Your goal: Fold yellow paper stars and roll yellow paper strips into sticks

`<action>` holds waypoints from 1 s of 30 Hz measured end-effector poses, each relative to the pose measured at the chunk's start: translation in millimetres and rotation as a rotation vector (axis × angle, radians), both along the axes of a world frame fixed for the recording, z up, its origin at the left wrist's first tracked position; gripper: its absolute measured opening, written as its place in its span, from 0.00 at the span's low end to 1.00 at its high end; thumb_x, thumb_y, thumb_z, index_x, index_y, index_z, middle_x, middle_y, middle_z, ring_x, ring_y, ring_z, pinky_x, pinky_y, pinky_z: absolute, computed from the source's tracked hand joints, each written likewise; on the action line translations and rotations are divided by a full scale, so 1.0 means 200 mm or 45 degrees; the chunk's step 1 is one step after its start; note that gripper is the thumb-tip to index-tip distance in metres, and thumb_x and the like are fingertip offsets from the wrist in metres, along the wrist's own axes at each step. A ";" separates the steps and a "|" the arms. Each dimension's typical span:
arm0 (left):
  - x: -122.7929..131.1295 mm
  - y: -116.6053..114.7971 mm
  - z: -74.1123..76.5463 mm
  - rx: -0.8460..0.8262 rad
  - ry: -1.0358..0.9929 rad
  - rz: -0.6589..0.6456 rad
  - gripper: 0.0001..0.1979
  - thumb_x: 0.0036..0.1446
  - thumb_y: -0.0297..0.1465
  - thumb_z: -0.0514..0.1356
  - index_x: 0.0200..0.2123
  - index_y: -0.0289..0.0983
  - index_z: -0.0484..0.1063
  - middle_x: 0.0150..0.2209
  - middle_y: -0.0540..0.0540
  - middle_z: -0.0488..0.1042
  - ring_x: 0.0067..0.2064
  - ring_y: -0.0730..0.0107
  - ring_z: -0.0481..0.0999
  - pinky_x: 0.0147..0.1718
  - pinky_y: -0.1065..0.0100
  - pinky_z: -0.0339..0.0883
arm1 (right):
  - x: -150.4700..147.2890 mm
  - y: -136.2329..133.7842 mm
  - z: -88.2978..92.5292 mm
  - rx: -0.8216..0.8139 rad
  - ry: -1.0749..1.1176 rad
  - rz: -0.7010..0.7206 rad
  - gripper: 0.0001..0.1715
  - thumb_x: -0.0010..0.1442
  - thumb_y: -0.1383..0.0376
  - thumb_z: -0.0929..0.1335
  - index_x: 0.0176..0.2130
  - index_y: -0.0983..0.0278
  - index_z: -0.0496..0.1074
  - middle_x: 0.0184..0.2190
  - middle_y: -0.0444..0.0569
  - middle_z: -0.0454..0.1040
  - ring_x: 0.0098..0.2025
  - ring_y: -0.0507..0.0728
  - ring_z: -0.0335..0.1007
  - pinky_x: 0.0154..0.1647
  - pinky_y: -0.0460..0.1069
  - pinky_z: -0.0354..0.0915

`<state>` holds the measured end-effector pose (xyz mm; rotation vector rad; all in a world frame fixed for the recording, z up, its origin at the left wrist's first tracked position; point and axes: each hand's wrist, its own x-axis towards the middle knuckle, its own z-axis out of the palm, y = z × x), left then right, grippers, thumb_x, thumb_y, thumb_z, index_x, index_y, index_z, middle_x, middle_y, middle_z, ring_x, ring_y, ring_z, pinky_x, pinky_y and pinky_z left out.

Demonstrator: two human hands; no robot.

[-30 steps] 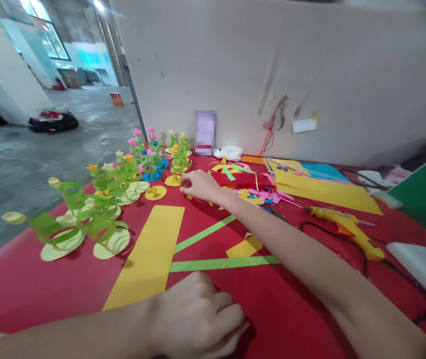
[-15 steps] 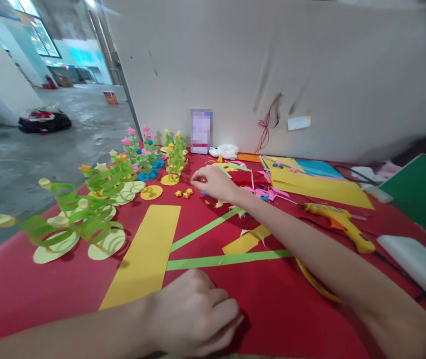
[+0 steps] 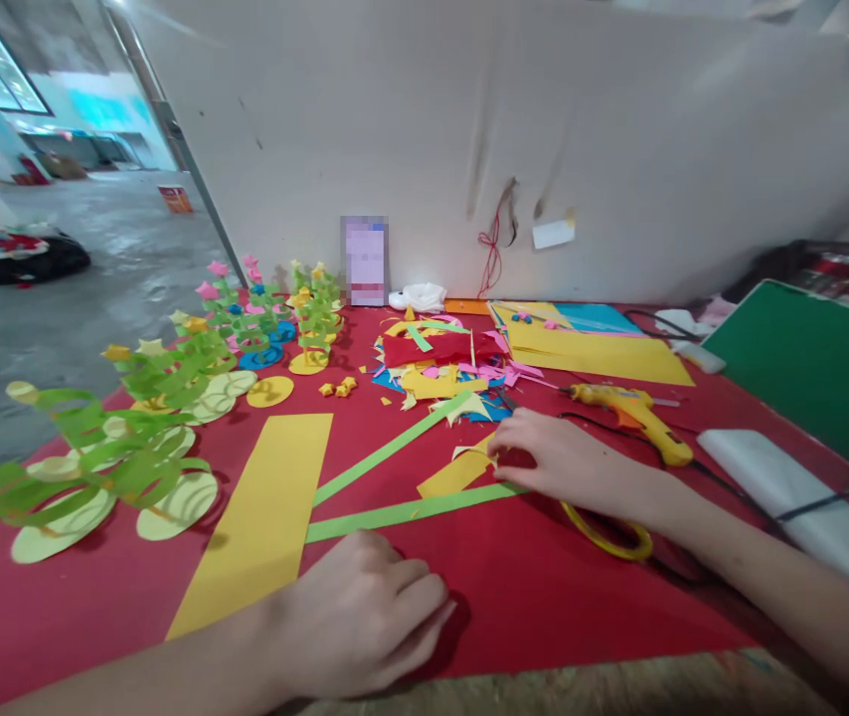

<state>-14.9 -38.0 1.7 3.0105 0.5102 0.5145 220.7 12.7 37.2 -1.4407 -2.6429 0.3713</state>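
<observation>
My left hand (image 3: pixel 365 617) rests near the front edge on the red table cover (image 3: pixel 559 607), curled into a loose fist; whatever may be inside it is hidden. Just beyond it lie a wide yellow paper strip (image 3: pixel 260 517) and two long green strips (image 3: pixel 402 511). My right hand (image 3: pixel 563 462) lies low over the table, its fingers stretched leftward and touching a small yellow paper scrap (image 3: pixel 454 477). A yellow scissors handle (image 3: pixel 610 542) shows under that wrist.
Green spiral paper trees (image 3: pixel 118 447) on pale discs line the left edge. A pile of coloured scraps (image 3: pixel 446 368) and small yellow stars (image 3: pixel 339 388) lie mid-table. A yellow glue gun (image 3: pixel 633 413), paper sheets (image 3: pixel 589 348), a green board (image 3: pixel 819 368) and a white roll (image 3: pixel 789 487) sit to the right.
My right hand has left the small stars far on the table and drawn back towards me, down to the yellow scrap. The left fist has stayed put. The view has swung right.
</observation>
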 end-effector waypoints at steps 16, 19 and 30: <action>0.00 0.00 0.00 0.005 0.052 0.014 0.11 0.57 0.27 0.48 0.23 0.37 0.62 0.17 0.51 0.66 0.18 0.72 0.64 0.18 0.68 0.52 | 0.05 -0.09 -0.03 -0.113 0.043 0.052 0.07 0.56 0.66 0.63 0.33 0.65 0.70 0.32 0.49 0.70 0.35 0.54 0.65 0.36 0.48 0.61; 0.00 0.00 0.00 -0.009 0.049 0.012 0.11 0.57 0.26 0.48 0.23 0.36 0.63 0.17 0.51 0.66 0.18 0.72 0.64 0.18 0.68 0.53 | -0.05 -0.09 0.01 -0.043 0.062 0.082 0.09 0.57 0.69 0.61 0.36 0.66 0.69 0.34 0.51 0.70 0.39 0.55 0.64 0.40 0.50 0.60; 0.00 0.00 -0.01 -0.015 0.024 -0.034 0.11 0.57 0.25 0.48 0.24 0.36 0.63 0.17 0.51 0.67 0.18 0.71 0.63 0.18 0.68 0.52 | -0.66 0.17 -0.01 -0.028 0.109 0.266 0.16 0.59 0.62 0.62 0.46 0.66 0.64 0.44 0.51 0.67 0.42 0.55 0.66 0.40 0.55 0.65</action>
